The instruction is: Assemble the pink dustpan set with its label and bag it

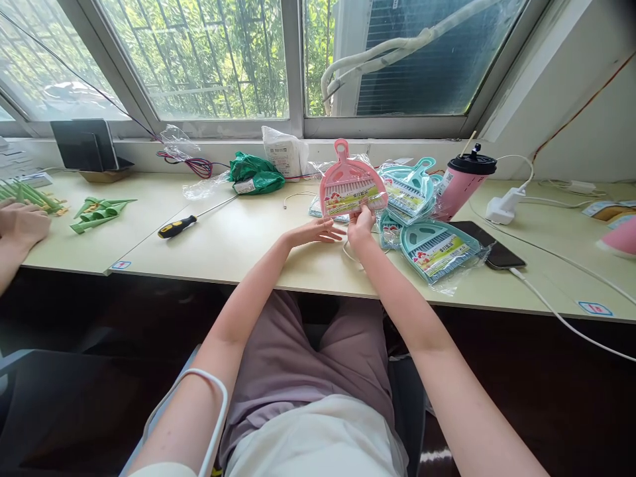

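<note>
My right hand (361,224) pinches the lower edge of a pink mini dustpan and brush set (342,182), holding it upright with its handle up and its label facing me. Just left of it, my left hand (317,232) is open, palm down and fingers stretched out, near the table top and apart from the set. To the right lie several teal dustpan sets in clear wrap; the nearest teal dustpan set (440,250) rests close to the table's front edge. Another teal set (410,189) leans on the pile behind.
A pink cup with black lid (464,182) stands behind a charging phone (489,245). A screwdriver (177,226), green plastic bag (256,173) and cable coil (191,164) lie leftward. Another person's hand (24,224) is by green pieces (102,213) at far left. A white charger (504,205) sits right.
</note>
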A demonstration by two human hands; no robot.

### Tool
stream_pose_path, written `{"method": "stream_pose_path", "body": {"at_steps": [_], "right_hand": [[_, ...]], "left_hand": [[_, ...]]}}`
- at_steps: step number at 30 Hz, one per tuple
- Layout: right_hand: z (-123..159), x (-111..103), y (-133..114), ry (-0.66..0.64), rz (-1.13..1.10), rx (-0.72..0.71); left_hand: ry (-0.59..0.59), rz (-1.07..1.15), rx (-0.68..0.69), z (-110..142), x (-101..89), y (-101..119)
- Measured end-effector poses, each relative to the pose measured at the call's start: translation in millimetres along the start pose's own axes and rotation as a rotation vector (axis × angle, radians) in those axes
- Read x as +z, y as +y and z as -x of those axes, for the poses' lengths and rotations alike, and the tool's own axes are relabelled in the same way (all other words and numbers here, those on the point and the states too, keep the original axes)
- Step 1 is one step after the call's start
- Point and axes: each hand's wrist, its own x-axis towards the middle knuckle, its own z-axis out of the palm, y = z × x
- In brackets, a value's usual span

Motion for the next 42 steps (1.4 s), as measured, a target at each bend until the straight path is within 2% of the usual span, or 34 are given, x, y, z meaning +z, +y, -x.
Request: {"method": "stream_pose_path", "body": {"at_steps": [5, 8, 14, 19, 22, 27, 31, 42], "right_hand": [[13.0, 8.4, -5.9, -0.117, -0.055, 0.086], [20.8, 10.6, -1.9, -0.157, -0.012, 0.112], [21.9, 7.6, -0.2, -0.062, -0.013, 0.086], [23.5, 7.9, -4.5, -0.064, 0.014, 0.098], [26.1, 8.4, -4.2, -0.054, 0.014, 0.089], [23.6, 8.4, 0.7, -0.028, 0.039, 0.113], [20.1, 8.7, 4.2, -0.059, 0.053, 0.12], [19.8, 10.4, -1.8, -0.222, 0.094, 0.179]], "left_hand": [[0.301, 0.187, 0.284, -6.4, -14.1, 2.0], [0.397, 0.25, 0.404, -4.9, -13.0, 4.0], [0.318, 0.262, 0.349, -5.9, -4.3, -3.0], [0.324, 0.213, 0.335, -6.1, -1.8, -4.9], [0.345, 0.164, 0.325, -3.9, 1.1, -4.2], [0.444, 0.147, 0.337, -2.5, 5.7, -1.8], [0.495, 0.155, 0.328, -1.9, 5.2, 0.4], [0.516, 0.175, 0.377, -3.2, -3.4, 3.3]]}}
